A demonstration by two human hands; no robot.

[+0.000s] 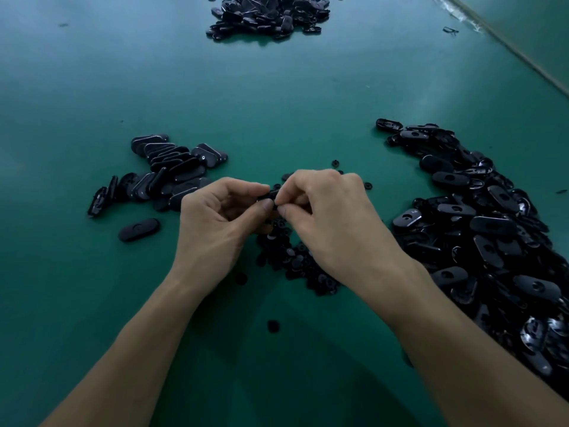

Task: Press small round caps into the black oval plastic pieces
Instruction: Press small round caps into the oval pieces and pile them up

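Observation:
My left hand [215, 220] and my right hand [332, 220] meet at the middle of the green table, fingertips together. Between them they pinch one black oval piece [270, 195], mostly hidden by the fingers. Whether a cap sits in it cannot be seen. Under and just behind my hands lies a heap of small round caps [295, 260]. A big pile of black oval pieces [480, 235] spreads along the right side. A smaller stack of oval pieces [166, 171] lies to the left, with a single oval piece [139, 230] apart from it.
A third heap of black pieces [268, 13] sits at the far edge of the green table [277, 97]. A lone cap [272, 326] lies near my forearms. The table's right edge [505, 38] runs diagonally at the upper right.

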